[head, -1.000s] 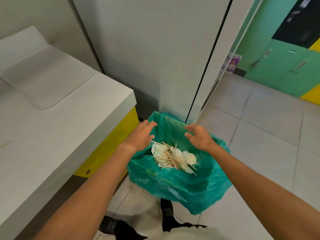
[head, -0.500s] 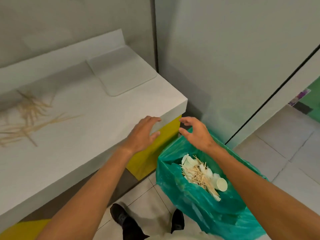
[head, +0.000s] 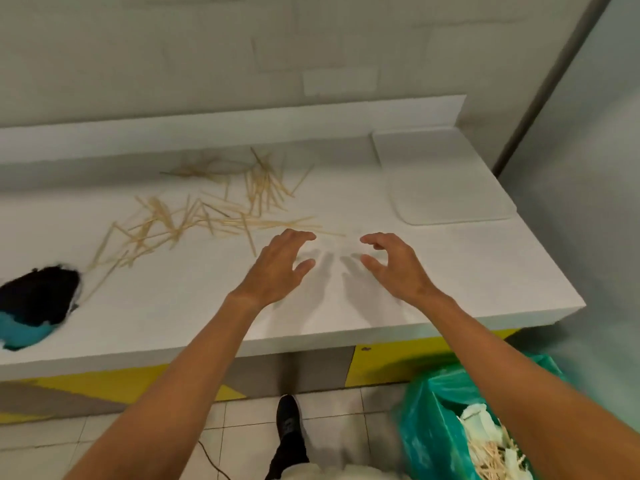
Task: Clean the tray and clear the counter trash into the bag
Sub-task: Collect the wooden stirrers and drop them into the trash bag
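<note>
- White counter fills my view.
- Wooden sticks lie scattered across its left half.
- Green bag stands below its right end.
- White tray lies at its far right corner.
- My left hand and right hand hover over the counter, fingers loose, grasping nothing.

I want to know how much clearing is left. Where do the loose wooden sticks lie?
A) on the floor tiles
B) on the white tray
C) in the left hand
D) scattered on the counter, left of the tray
D: the wooden sticks lie scattered on the counter, to the left of the white tray; the left hand and right hand hover over the counter and hold nothing.
</note>
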